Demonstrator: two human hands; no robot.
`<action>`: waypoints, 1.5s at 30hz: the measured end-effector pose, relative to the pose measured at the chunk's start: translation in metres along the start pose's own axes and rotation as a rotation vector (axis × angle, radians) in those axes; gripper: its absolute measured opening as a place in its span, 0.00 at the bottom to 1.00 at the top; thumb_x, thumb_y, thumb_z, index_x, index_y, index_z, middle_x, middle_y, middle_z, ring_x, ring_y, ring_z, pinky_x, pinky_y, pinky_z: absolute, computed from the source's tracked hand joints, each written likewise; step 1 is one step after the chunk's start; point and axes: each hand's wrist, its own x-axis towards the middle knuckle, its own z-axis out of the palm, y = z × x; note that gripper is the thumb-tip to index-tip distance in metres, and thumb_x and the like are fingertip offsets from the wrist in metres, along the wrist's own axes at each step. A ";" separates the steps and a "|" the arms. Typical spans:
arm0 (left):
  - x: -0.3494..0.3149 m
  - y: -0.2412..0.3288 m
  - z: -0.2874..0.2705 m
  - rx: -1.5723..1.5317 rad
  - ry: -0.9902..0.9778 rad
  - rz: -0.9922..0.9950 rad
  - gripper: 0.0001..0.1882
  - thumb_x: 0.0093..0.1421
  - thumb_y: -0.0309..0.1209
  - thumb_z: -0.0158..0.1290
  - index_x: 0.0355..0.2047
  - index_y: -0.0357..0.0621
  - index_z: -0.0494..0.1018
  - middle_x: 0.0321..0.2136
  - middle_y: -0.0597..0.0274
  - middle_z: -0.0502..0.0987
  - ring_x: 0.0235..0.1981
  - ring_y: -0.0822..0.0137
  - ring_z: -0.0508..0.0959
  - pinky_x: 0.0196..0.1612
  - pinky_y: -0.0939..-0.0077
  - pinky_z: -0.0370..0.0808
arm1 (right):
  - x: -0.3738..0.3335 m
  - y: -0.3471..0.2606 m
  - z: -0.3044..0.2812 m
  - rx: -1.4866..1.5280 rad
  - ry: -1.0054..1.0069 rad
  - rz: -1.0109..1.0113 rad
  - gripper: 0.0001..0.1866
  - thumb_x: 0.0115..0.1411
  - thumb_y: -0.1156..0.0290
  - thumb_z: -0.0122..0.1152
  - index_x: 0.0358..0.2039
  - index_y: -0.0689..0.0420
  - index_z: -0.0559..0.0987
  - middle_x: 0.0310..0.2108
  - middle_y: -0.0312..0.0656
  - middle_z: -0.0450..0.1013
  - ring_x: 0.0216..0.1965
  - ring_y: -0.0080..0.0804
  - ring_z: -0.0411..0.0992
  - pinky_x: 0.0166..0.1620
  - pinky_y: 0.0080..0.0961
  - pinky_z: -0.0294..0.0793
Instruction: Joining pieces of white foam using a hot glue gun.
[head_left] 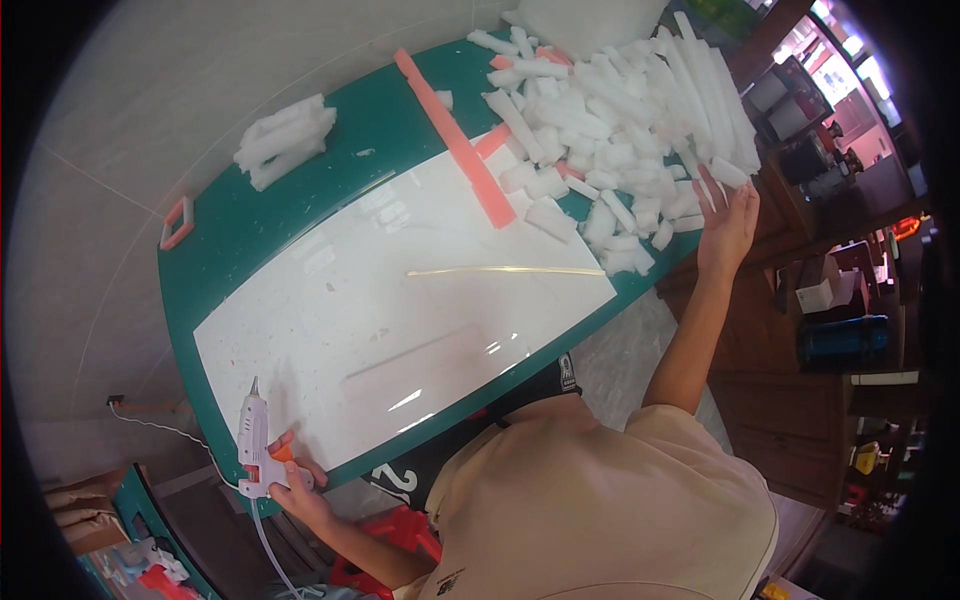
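A loose, short-sleeved tan shirt (610, 490) bears a small dark print (450, 581) at eight o'clock; black bottoms (450, 462) show a white marking (398, 481) at eight, a white-edged badge (567, 372) at two.

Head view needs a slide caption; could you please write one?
Left grip on a white pistol-shaped plastic glue gun; right grip at a heap of white foam pieces.

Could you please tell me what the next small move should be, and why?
Probably, the right hand should bring the white foam piece at its fingertips over to the white board: the left hand holds the glue gun at the board's left end, and no foam piece lies by its nozzle.
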 end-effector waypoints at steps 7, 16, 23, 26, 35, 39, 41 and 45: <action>0.000 -0.008 -0.003 0.006 0.019 -0.001 0.17 0.64 0.36 0.48 0.46 0.34 0.64 0.33 0.52 0.77 0.11 0.75 0.64 0.13 0.82 0.57 | 0.001 0.006 -0.006 0.144 -0.028 0.133 0.18 0.71 0.62 0.37 0.52 0.62 0.64 0.52 0.57 0.68 0.47 0.46 0.73 0.49 0.39 0.74; 0.001 -0.002 0.001 -0.007 0.038 0.006 0.17 0.64 0.34 0.48 0.47 0.34 0.64 0.32 0.52 0.77 0.11 0.76 0.63 0.13 0.82 0.57 | -0.004 0.006 -0.005 0.216 0.028 0.279 0.17 0.70 0.60 0.43 0.51 0.60 0.66 0.46 0.46 0.68 0.22 0.15 0.56 0.18 0.07 0.54; 0.001 0.001 0.000 -0.018 -0.033 -0.012 0.18 0.63 0.34 0.48 0.48 0.34 0.63 0.39 0.48 0.77 0.11 0.76 0.63 0.13 0.82 0.58 | -0.007 -0.001 -0.002 0.198 -0.009 0.282 0.16 0.69 0.67 0.44 0.53 0.60 0.65 0.43 0.44 0.68 0.19 0.12 0.54 0.15 0.07 0.52; 0.000 0.006 0.008 -0.022 0.032 0.005 0.20 0.62 0.35 0.49 0.47 0.31 0.64 0.42 0.45 0.76 0.11 0.75 0.64 0.13 0.82 0.59 | -0.010 -0.004 0.005 0.154 -0.025 0.273 0.17 0.69 0.69 0.45 0.57 0.58 0.63 0.42 0.43 0.68 0.19 0.12 0.54 0.16 0.06 0.52; 0.002 0.006 0.007 -0.030 0.028 0.027 0.22 0.61 0.34 0.49 0.48 0.27 0.63 0.44 0.42 0.75 0.10 0.76 0.66 0.12 0.84 0.60 | -0.064 -0.013 0.075 -0.111 -0.364 0.553 0.15 0.69 0.70 0.43 0.55 0.52 0.69 0.32 0.30 0.67 0.21 0.10 0.52 0.21 0.10 0.51; 0.003 0.001 0.003 -0.051 -0.002 0.006 0.23 0.61 0.34 0.49 0.48 0.26 0.63 0.44 0.41 0.75 0.10 0.76 0.66 0.12 0.84 0.60 | -0.088 -0.007 0.104 -0.118 -0.588 0.668 0.13 0.69 0.71 0.43 0.51 0.50 0.73 0.29 0.25 0.63 0.25 0.12 0.55 0.27 0.14 0.58; 0.003 0.002 0.004 -0.062 -0.001 0.009 0.22 0.61 0.34 0.49 0.48 0.26 0.63 0.44 0.41 0.75 0.10 0.76 0.66 0.12 0.84 0.61 | -0.100 -0.003 0.115 -0.154 -0.656 0.645 0.13 0.69 0.71 0.43 0.51 0.51 0.73 0.29 0.26 0.62 0.27 0.13 0.57 0.31 0.14 0.61; 0.002 0.001 0.004 -0.067 -0.003 0.013 0.21 0.61 0.34 0.50 0.48 0.29 0.64 0.39 0.46 0.76 0.10 0.75 0.66 0.13 0.83 0.59 | -0.120 0.001 0.132 -0.134 -0.767 0.672 0.13 0.69 0.70 0.44 0.50 0.54 0.73 0.27 0.27 0.61 0.27 0.14 0.56 0.36 0.15 0.62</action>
